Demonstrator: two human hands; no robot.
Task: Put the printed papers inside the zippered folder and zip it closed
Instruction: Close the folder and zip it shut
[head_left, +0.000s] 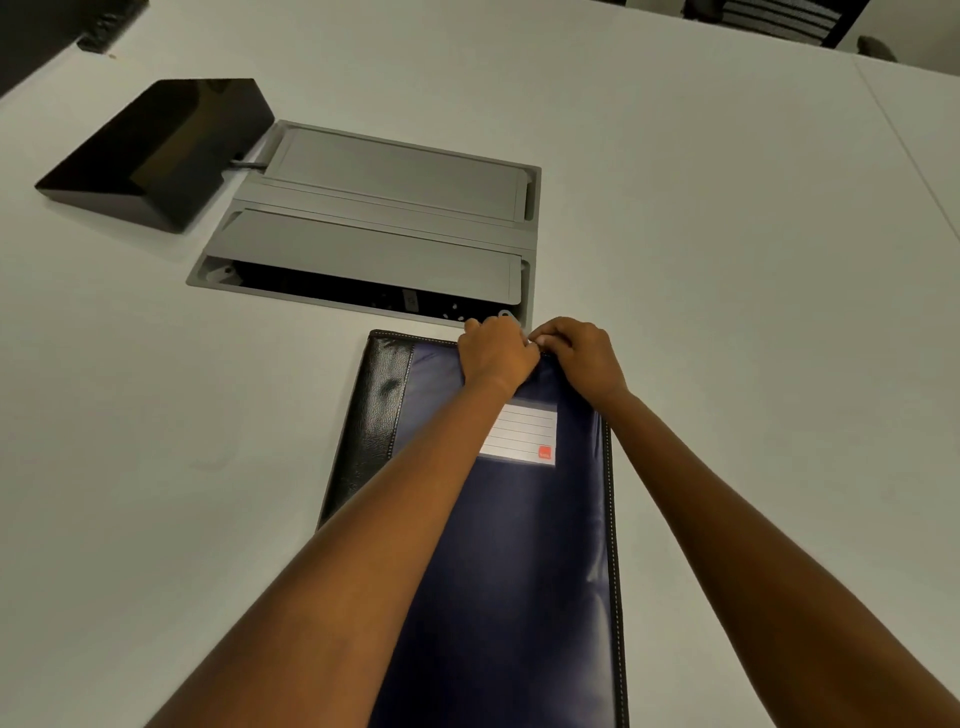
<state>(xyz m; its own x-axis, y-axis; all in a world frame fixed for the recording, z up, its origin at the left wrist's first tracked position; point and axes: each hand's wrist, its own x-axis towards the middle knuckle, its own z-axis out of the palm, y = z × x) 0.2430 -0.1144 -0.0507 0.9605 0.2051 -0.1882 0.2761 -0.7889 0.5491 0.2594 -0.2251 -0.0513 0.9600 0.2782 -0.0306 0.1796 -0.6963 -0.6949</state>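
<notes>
A dark blue zippered folder (524, 561) with a black leather spine strip and a white label card lies flat on the white table, its long side running away from me. My left hand (496, 353) grips the folder's far top edge. My right hand (584, 356) pinches at the far right corner, where the zipper track runs; the zipper pull itself is hidden under the fingers. The two hands touch each other. No printed papers are visible.
A grey metal cable hatch (379, 218) is set into the table just beyond the folder, its near flap partly open. A black wedge-shaped device (150, 150) stands at the far left. A chair (779, 18) is at the far edge.
</notes>
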